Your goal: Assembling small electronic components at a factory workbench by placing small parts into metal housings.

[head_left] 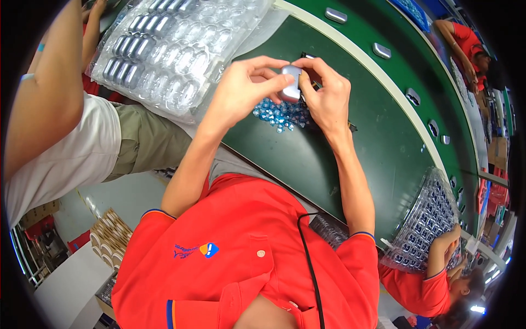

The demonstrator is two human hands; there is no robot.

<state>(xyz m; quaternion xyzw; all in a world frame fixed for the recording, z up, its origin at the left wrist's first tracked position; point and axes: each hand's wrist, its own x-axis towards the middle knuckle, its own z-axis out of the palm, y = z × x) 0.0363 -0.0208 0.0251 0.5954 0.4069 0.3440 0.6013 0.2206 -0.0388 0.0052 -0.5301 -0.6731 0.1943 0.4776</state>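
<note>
Above the dark green worktable [323, 170], a small silver-grey rounded case [291, 90] is held between my two hands. My left hand [239, 90] grips its left side with thumb and fingers. Closed on the case's right side is my right hand [327, 90], its thumb pressing near the edge. Beneath the hands lies a loose pile of small shiny blue pieces [276, 116]. A black object [308, 56] shows partly behind my right hand, which hides most of it.
Clear plastic trays [189, 55], partly filled with silver cases, lie at the upper left. A curved green conveyor [402, 68] carries several silver cases [382, 50]. Another clear tray [422, 219] with dark parts sits at the right, by a co-worker's hand [445, 244]. A person [66, 137] stands close on my left.
</note>
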